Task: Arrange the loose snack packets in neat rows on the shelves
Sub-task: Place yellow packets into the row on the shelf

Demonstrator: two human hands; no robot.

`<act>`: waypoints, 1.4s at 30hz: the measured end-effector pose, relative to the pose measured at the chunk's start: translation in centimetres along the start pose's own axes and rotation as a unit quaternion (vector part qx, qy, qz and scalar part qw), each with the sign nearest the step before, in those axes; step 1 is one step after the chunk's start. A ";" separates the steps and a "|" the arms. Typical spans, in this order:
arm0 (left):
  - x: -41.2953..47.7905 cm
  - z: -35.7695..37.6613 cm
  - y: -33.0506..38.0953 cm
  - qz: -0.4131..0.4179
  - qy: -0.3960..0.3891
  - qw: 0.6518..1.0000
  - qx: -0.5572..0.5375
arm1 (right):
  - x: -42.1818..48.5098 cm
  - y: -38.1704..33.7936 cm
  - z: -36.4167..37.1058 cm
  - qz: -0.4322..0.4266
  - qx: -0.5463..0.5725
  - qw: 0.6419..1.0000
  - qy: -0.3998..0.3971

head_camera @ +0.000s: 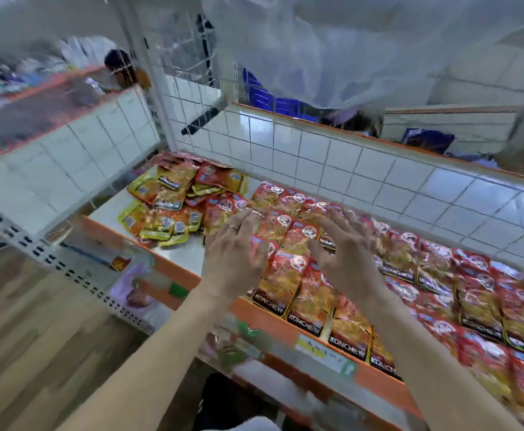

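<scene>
Red and yellow snack packets (288, 281) marked KONCHEW lie in overlapping rows across the white shelf (180, 253) from the middle to the right. A loose heap of yellow and red packets (167, 209) sits at the shelf's left end. My left hand (236, 256), a ring on one finger, hovers with fingers spread over the left edge of the rows. My right hand (344, 247) hovers beside it, fingers spread and slightly bent, over the red packets. Neither hand holds a packet. Both hands are blurred by motion.
An orange rail (285, 331) with price labels runs along the shelf's front edge. A white wire grid (316, 157) backs the shelf. A lower shelf (148, 293) holds pale packets. Clear plastic (348, 42) hangs overhead. Wooden floor (36, 337) lies at the left.
</scene>
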State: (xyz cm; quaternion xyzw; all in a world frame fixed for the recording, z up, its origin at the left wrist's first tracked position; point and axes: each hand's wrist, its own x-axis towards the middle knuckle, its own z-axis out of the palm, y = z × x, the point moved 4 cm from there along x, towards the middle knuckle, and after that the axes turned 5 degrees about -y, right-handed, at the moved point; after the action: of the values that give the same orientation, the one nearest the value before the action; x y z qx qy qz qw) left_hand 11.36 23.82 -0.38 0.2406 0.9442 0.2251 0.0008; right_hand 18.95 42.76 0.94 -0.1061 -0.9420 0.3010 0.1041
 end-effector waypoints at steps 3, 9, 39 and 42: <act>0.0 -1.6 -4.2 -0.014 0.012 1.000 0.000 | 1.8 -3.2 2.8 -0.005 -0.004 0.999 -0.032; 1.0 -4.0 -12.0 -0.056 0.003 0.998 -0.019 | 5.5 -9.3 8.4 -0.020 -0.034 0.995 -0.086; 6.3 -6.9 -25.0 -0.312 -0.127 0.794 -0.506 | 11.3 -12.0 15.7 0.266 0.044 0.961 -0.060; 5.0 -6.2 -25.4 -0.325 -0.163 0.743 -0.562 | 11.2 -11.6 15.0 0.276 0.120 0.953 -0.042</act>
State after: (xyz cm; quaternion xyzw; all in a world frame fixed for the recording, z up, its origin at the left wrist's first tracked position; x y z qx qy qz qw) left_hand -5.28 3.62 -5.07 -0.0921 0.6531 0.6584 0.3626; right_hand 2.76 28.29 -2.72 -0.3359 -0.8364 0.4330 -0.0107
